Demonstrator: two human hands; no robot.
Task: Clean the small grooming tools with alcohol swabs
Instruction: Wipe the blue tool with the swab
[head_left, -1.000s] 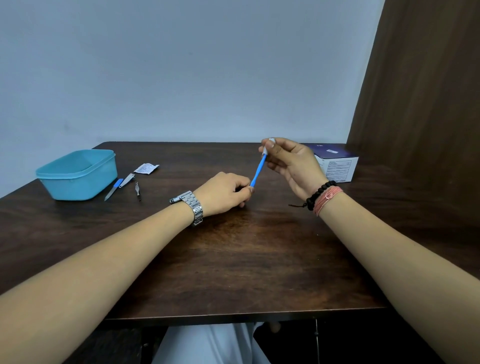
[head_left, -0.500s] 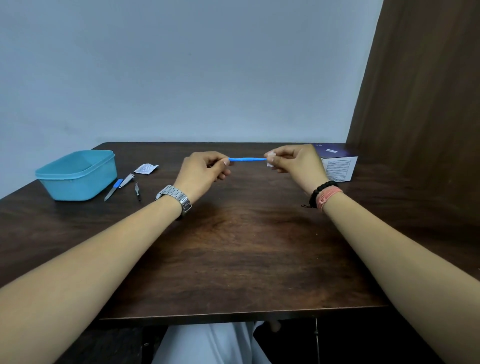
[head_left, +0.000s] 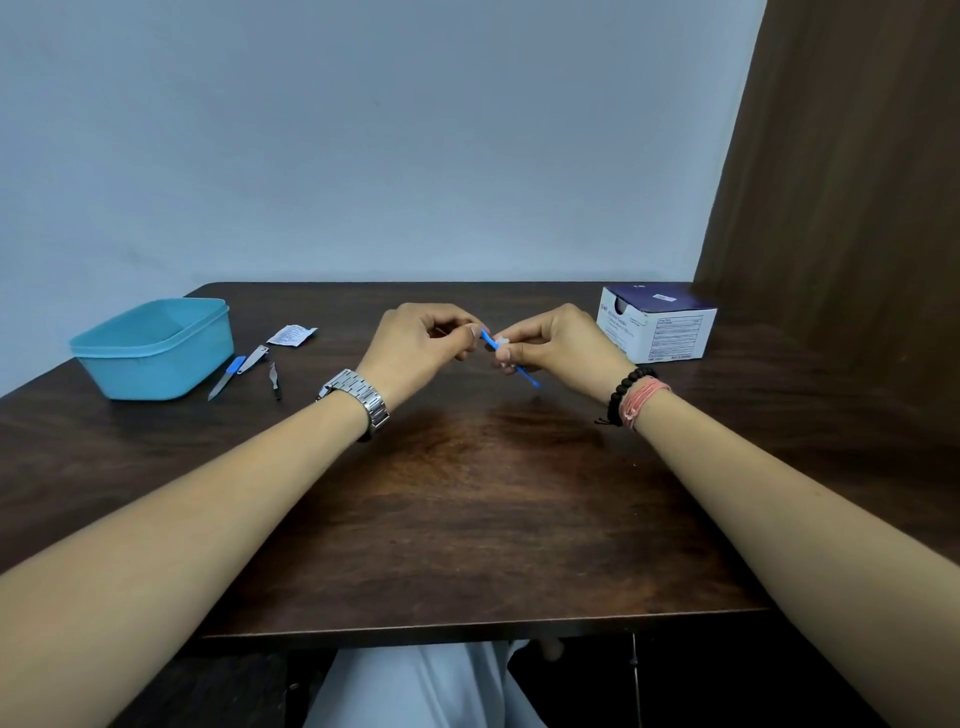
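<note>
Half a second ago the blue stick lay flat between the hands; now it tilts, its far end up by the left hand and its near end pointing down and to the right.

At the left a blue tub (head_left: 150, 345) sits on the tabletop (head_left: 467, 519). Just beside it lie a nail file (head_left: 227, 377), a nail clipper (head_left: 254, 358) and a small dark tool (head_left: 274, 380), with a white packet (head_left: 291, 334) behind them.

Above the middle of the tabletop, the left hand (head_left: 415, 348) pinches the top end of the blue stick (head_left: 511, 360). The right hand (head_left: 563, 345) pinches a white swab (head_left: 502, 344) around the stick, near its upper end.

A swab box (head_left: 657, 327) stands at the right.
</note>
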